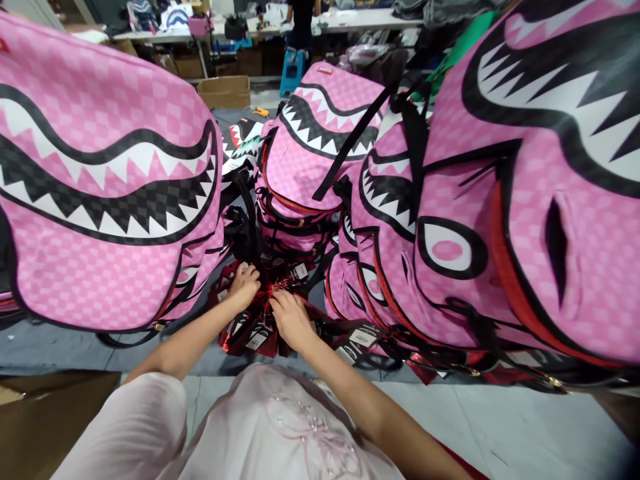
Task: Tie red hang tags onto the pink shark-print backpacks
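- My left hand (245, 285) is at the far left side of the pile of dark red tags (270, 343). Its fingers are half bent. I can't tell if they pinch anything.
- My right hand (290, 313) is on the near right side of the pile, fingers a bit curled, tips at the shiny red strings (274, 287). I can't see if it has hold of one.
- The tags lie on the grey worktop (60, 353) in front of me, spread round like flower petals. The strings bunch up in the middle.
- To do this well, I think I should use only my fingertips and go softly. Thin strings like these could knot if I pull hard.
- It may help if one hand keeps the bunch flat while the other parts the strings one by one.
- A big pink bag (100, 280) stands on my left, and another big bag (590, 300) on my right. They leave a narrow gap for my arms, so I should keep my elbows in.
- A smaller bag (310, 160) is behind the pile. A black strap (350, 143) hangs across its front.
- More tags with white labels (364, 335) lie near my right arm, and they could get mixed in.
- Far back are a blue stool (293, 70), a brown box (223, 92) and a person (303, 23).
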{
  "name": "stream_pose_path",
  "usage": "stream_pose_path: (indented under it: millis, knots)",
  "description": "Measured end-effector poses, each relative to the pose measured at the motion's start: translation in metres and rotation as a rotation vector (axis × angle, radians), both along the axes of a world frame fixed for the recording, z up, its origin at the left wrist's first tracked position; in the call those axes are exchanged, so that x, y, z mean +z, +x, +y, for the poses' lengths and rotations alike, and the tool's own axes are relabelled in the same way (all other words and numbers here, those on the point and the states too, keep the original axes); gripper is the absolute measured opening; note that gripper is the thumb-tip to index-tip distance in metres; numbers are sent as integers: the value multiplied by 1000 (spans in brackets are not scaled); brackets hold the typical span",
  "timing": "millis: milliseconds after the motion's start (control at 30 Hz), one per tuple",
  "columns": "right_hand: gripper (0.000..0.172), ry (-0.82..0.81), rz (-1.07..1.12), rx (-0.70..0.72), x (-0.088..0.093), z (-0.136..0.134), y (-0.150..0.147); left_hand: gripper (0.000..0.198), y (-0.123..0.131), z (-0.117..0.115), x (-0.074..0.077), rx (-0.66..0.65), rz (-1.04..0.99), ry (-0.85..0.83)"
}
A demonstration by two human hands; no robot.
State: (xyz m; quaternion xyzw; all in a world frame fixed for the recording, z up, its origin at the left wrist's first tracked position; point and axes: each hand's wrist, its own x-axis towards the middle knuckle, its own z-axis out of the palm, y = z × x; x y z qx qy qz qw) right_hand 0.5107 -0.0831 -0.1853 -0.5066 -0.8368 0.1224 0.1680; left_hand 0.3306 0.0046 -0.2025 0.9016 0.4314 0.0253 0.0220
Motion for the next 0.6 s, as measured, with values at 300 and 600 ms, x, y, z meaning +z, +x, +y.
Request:
stream_pose_path:
  millis: [300,600]
  knots:
    - [29,-27,-212,112,-37,39,1,22,-42,-6,44,28,-4,64]
    - [45,-332,895,-343,30,4,12,18,-23,-26,99,22,-338,85]
